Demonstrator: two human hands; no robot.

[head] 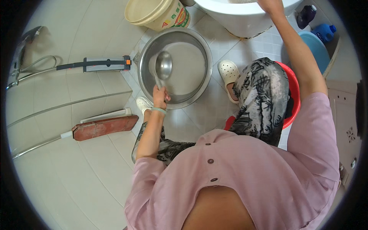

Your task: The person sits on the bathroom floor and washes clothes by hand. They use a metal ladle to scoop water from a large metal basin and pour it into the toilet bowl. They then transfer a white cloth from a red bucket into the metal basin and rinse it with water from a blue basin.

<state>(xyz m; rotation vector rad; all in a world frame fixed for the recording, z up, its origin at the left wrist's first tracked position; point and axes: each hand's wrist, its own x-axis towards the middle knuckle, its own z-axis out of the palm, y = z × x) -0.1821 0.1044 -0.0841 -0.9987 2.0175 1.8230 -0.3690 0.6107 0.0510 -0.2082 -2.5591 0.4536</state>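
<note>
My left hand grips the handle of a metal ladle. The ladle's round bowl is over the cloudy, greyish water in a wide stainless steel basin; whether it touches the water I cannot tell. This basin rests on the tiled floor between my feet. At the top edge, my right hand is at the rim of a white ceramic fixture, likely a toilet. Its fingers are partly cut off by the frame, so their grip is hidden.
A cream plastic bucket stands beyond the basin. Two flat mops, one grey and one reddish, lean by the left wall. A red tub holding dark items, a light-blue basin and two bottles are at right.
</note>
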